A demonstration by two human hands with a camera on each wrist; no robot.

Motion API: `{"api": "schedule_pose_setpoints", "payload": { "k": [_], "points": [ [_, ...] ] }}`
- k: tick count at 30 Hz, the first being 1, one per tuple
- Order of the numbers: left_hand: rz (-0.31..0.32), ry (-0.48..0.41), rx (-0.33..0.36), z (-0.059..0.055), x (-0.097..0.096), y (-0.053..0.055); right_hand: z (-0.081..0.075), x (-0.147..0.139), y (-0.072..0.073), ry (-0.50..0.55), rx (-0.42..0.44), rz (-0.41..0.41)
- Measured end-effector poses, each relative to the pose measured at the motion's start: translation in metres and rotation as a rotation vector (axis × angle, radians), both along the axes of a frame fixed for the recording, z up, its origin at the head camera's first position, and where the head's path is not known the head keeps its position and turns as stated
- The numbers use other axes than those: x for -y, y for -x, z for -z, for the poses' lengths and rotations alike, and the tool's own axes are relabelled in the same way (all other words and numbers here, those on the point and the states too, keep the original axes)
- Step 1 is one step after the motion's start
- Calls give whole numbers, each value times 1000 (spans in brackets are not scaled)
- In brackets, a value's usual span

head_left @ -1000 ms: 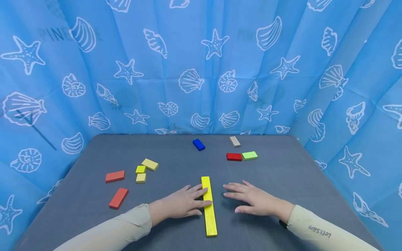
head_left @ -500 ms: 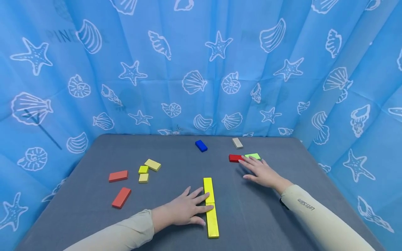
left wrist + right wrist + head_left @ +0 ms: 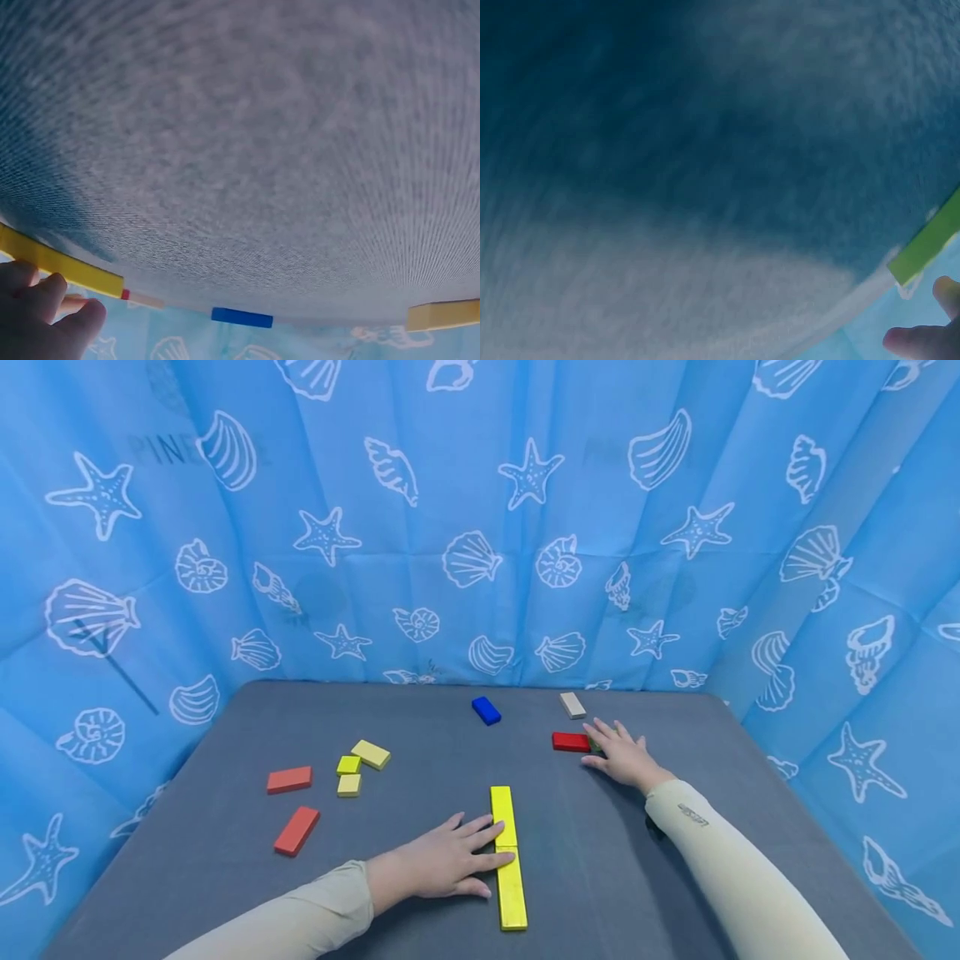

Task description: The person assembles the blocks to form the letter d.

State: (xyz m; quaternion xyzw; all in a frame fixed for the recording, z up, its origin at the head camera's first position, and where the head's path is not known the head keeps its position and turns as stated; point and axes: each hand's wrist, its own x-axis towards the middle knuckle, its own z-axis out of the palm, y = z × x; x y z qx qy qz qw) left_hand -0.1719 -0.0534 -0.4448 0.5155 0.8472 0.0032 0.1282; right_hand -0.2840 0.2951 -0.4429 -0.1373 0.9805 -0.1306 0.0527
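Two bright yellow blocks, a far one (image 3: pixel 502 804) and a near one (image 3: pixel 512 902), lie end to end in a line on the grey table. My left hand (image 3: pixel 442 862) rests its spread fingertips on both of them near the join, thumb beside the near one. Farther off on the right, my right hand (image 3: pixel 626 760) is over a green block (image 3: pixel 928 244), which its fingers mostly hide in the head view. In the right wrist view the visible fingertips are apart from that block. A red block (image 3: pixel 571 742) lies just left of the right hand's fingers.
Toward the back lie a blue block (image 3: pixel 486 710) and a beige block (image 3: pixel 572 705). On the left are two orange-red blocks (image 3: pixel 289 780) and a cluster of pale and bright yellow blocks (image 3: pixel 371 754). A blue shell-patterned curtain (image 3: pixel 465 610) surrounds the table's back and sides.
My right hand has moved from beside the yellow blocks away to the back right, over the green block. My left hand stays on the yellow blocks, and the head view has shifted slightly.
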Motion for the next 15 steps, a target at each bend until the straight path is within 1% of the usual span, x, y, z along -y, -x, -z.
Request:
{"api": "schedule_pose_setpoints", "payload": {
  "k": [4,8,15],
  "points": [
    [14,-4,-14,2,0,1,2,2,5,-30,33,25],
    [11,-4,-18,2,-1,1,3,3,10,-40,59,49],
    [7,-3,-28,3,-2,1,6,5,17,-31,68,67]
  ]
}}
